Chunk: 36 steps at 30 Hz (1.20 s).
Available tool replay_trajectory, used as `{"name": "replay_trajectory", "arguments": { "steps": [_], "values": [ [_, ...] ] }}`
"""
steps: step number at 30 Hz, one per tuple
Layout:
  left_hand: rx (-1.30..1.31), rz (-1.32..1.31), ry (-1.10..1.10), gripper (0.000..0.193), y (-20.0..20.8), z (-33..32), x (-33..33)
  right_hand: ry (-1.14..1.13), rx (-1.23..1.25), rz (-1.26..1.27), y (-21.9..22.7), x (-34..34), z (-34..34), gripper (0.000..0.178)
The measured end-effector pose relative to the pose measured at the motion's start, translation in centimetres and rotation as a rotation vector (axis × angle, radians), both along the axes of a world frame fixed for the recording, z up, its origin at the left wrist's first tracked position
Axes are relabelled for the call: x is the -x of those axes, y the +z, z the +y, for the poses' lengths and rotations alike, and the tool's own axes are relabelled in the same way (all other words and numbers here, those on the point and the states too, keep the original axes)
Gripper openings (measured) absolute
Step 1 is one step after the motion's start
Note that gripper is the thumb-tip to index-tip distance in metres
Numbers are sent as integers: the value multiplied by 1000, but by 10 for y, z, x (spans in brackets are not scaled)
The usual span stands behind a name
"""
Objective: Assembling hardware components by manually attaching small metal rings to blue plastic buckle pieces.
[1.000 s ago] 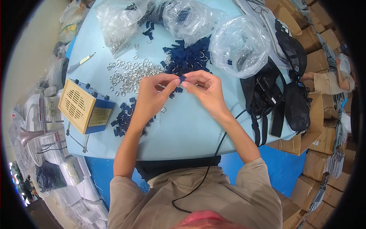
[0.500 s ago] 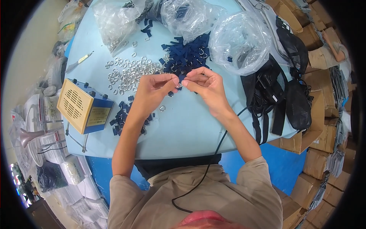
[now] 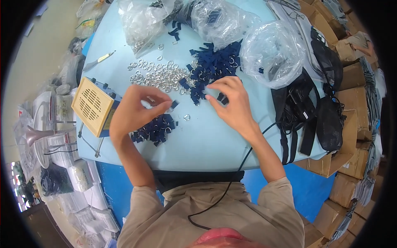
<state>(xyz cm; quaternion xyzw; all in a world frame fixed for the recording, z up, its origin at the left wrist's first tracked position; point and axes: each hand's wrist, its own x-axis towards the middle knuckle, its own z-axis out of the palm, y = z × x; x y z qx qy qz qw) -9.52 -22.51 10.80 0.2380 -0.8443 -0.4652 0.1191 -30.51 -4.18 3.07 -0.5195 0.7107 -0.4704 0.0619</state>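
My left hand (image 3: 138, 108) is closed, thumb and forefinger pinching a small navy fabric tab (image 3: 175, 104) at their tips. Below that hand lies a small heap of navy tabs (image 3: 156, 129), some with a metal ring showing. My right hand (image 3: 232, 99) has thumb and forefinger apart, beside the larger pile of navy fabric tabs (image 3: 213, 62). A dark piece (image 3: 223, 98) shows behind its fingers; whether it is held or lying there I cannot tell. Left of the large pile, silver metal rings (image 3: 165, 76) are spread out. One loose ring (image 3: 187, 117) lies between my hands.
Clear plastic bags (image 3: 271, 53) stand along the far side. A cream and blue box with a slotted front (image 3: 93, 107) is at the left, near a craft knife (image 3: 99, 60). Black mesh pouches with cables (image 3: 295, 103) lie right. A black cable (image 3: 244, 155) crosses the near edge.
My hands have moved apart. The left has gone left toward the small heap with a tab; the right has moved slightly right and its fingertips have opened. The view has shifted a little.
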Motion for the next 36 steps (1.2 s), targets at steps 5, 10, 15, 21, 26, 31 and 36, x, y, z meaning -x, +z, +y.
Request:
{"name": "replay_trajectory", "arguments": {
  "steps": [5, 10, 15, 21, 26, 31, 36],
  "values": [
    [148, 76, 272, 15, -15, 7, 13, 115, -116, 209, -9, -10, -3, 19],
    [154, 181, 168, 13, -37, 40, 54, 100, -141, 105, -7, -4, -2, 17],
    [40, 279, 28, 14, -56, 52, 69, 101, 59, -538, -10, -4, -5, 18],
    [-11, 236, 11, 15, -65, 47, 67, 62, 41, -765, 5, 1, -2, 20],
    [-184, 219, 66, 16, -64, 51, 68, 25, 91, -751, 3, 3, -2, 21],
    [-221, 194, 55, 19, -64, 50, 68, 24, 137, -809, 5, 2, -2, 21],
    [-297, 228, 100, 20, -64, 50, 67, 59, 40, -856, 5, 1, -1, 16]
  ]
}}
